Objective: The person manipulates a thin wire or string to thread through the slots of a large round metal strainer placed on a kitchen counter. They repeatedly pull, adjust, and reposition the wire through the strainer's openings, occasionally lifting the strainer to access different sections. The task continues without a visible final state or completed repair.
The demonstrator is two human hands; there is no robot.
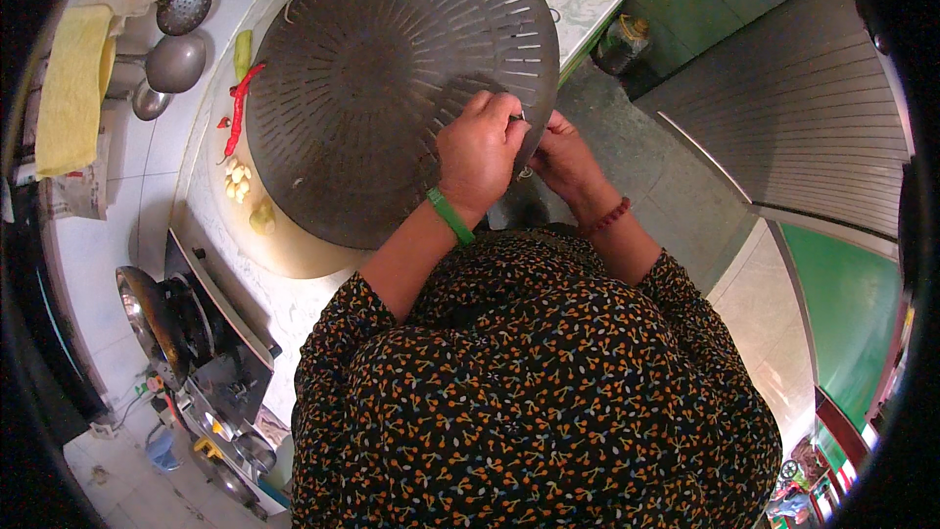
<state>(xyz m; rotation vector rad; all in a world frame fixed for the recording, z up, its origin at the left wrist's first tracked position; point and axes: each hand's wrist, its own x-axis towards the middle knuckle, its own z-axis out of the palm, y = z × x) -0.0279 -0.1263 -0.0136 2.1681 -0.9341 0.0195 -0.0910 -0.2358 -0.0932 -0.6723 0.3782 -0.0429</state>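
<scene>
A large round dark plate (343,88) with rings of narrow slots lies over a pale round cutting board (318,263) on the counter. My left hand (480,142), with a green band at the wrist, is above the plate's right edge. Its fingers are closed in a pinch, and a small dark bit shows at the thumb. Close by, just outside the rim, my right hand (568,162) has its fingers drawn together, partly hidden by the rim and my left hand. What either hand holds is too small or hidden to name. A small metal ring (526,173) hangs at the rim.
Left of the plate are a red chili (235,118), a green pepper (243,54), peeled garlic cloves (237,180) and a pale knobbly piece (262,216). Ladles (176,63) and a yellow cloth (73,88) hang on the left. A stove (211,333) stands lower left.
</scene>
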